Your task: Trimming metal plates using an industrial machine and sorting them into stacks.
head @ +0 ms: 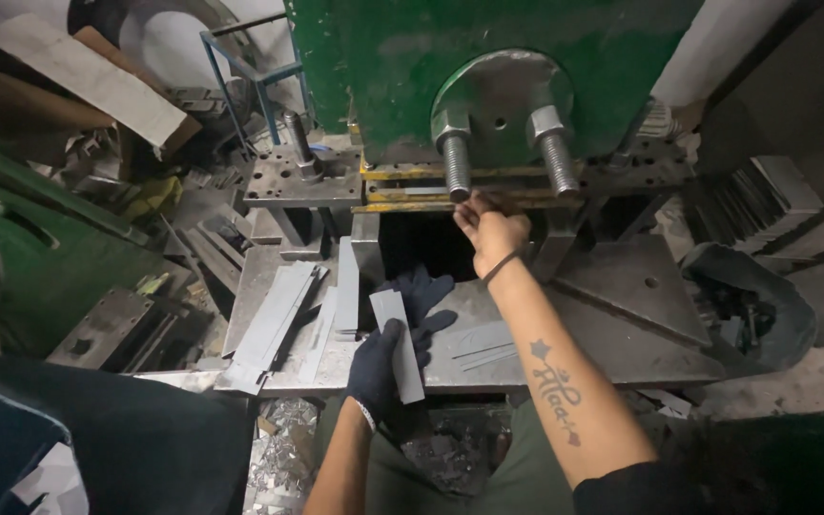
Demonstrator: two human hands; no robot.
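My left hand (395, 345), in a dark glove, holds a flat grey metal strip (399, 345) above the front edge of the steel work table (641, 329). My bare right hand (490, 227) reaches forward to the slot of the green press (402, 67), fingertips at a thin metal strip (431, 192) lying in the die gap under two large bolts (456, 162). Whether the fingers pinch that strip is hard to tell. A dark band sits on my right wrist.
A stack of long grey metal strips (283, 310) lies on the table's left part, and two loose strips (481, 341) lie near my right forearm. Scrap offcuts (283, 439) cover the floor below. Steel blocks and green machine parts (40, 257) crowd the left; dark plates (755, 200) stand at right.
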